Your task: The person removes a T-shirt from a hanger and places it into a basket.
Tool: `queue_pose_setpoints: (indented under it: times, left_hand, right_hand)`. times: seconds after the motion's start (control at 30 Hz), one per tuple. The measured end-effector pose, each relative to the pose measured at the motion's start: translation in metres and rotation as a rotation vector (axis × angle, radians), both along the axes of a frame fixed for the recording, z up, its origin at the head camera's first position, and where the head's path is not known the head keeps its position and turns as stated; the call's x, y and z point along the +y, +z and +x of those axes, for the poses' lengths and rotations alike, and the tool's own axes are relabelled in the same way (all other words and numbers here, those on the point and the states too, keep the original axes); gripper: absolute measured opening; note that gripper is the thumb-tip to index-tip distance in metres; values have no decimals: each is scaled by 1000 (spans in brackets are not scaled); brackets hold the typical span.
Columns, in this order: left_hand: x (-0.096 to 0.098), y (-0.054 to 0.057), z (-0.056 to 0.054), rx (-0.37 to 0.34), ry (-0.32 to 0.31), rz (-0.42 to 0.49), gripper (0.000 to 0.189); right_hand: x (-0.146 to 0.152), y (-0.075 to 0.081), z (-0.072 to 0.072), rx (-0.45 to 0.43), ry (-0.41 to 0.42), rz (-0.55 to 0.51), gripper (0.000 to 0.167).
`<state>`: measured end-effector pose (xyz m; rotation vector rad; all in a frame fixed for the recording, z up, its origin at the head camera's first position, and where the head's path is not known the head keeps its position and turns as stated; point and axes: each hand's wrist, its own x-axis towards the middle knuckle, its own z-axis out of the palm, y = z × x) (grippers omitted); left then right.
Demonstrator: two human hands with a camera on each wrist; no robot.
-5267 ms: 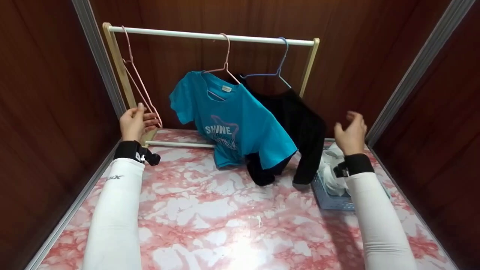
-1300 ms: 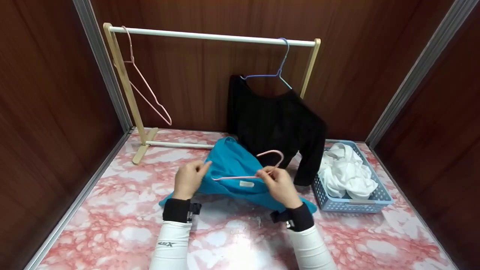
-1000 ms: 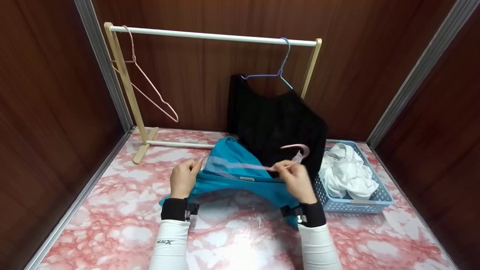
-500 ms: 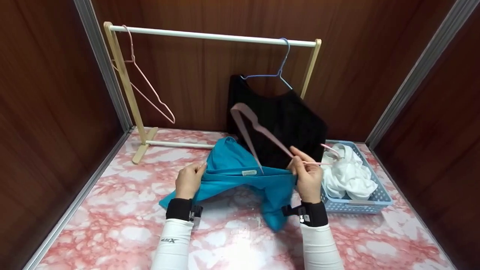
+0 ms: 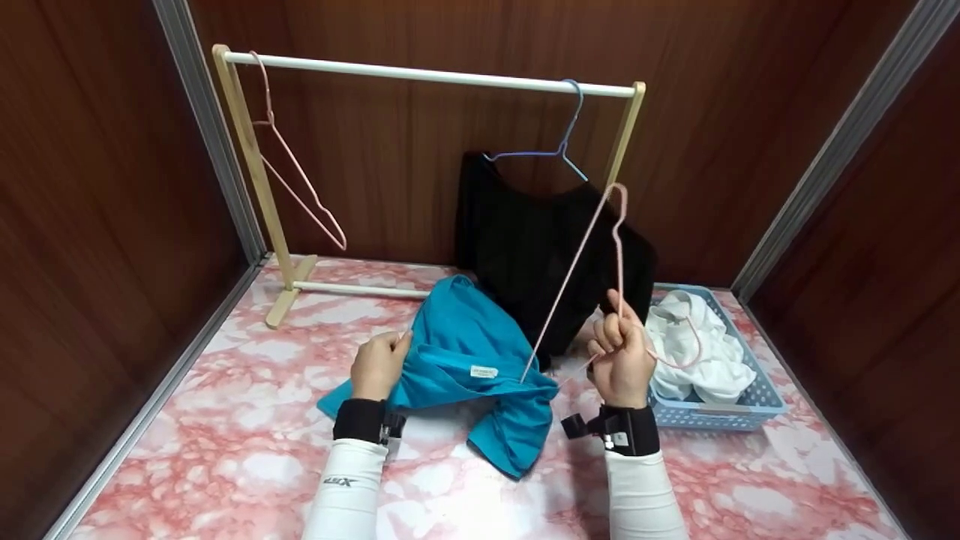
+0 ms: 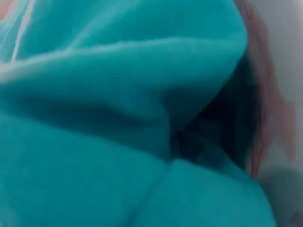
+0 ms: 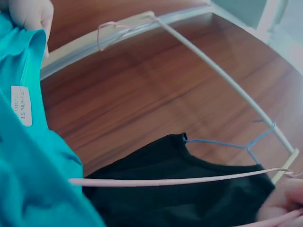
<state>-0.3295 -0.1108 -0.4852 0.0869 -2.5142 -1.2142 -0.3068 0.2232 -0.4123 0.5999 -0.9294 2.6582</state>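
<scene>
In the head view my left hand (image 5: 377,367) grips the neckline of a teal T-shirt (image 5: 465,319), whose white label (image 5: 484,371) faces up. Part of the shirt droops toward the table. My right hand (image 5: 622,360) holds a pink hanger (image 5: 568,281) turned on its side, one shoulder end pointing up and the hook toward the basket. The hanger's other end reaches into the shirt's neck opening, as the right wrist view also shows, where the hanger (image 7: 165,182) meets the teal cloth (image 7: 28,161). Folds of the shirt (image 6: 85,184) fill the left wrist view.
Behind stands a garment rack with a white rail (image 5: 412,73). A black top (image 5: 555,247) hangs on a blue hanger (image 5: 563,148), and a bare pink hanger (image 5: 271,116) hangs at the left. White cloth (image 5: 697,360) lies in a blue basket (image 5: 712,418) at right.
The T-shirt and its pink hanger have come off the rail to the table. My right hand has drawn the hanger mostly out of the neckline, moved right and turned it upward; the shirt's right side has dropped.
</scene>
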Motion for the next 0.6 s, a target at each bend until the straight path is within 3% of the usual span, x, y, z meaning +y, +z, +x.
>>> queue_pose_setpoints:
  times: [0.2,0.33,0.5,0.6]
  left_hand:
    - [1,-5,-1,-33,20,-25,52]
    - [4,-4,0,-51,41,-41,50]
    - [11,3,4,4,1,-34,37]
    - [17,8,7,61,-32,-27,28]
  right_hand:
    - [-8,5,6,156,-148,-136,33]
    - [-9,9,10,183,-268,-192,24]
    - [-10,15,17,192,-380,-226,13]
    - [-13,20,22,243,-436,-243,22]
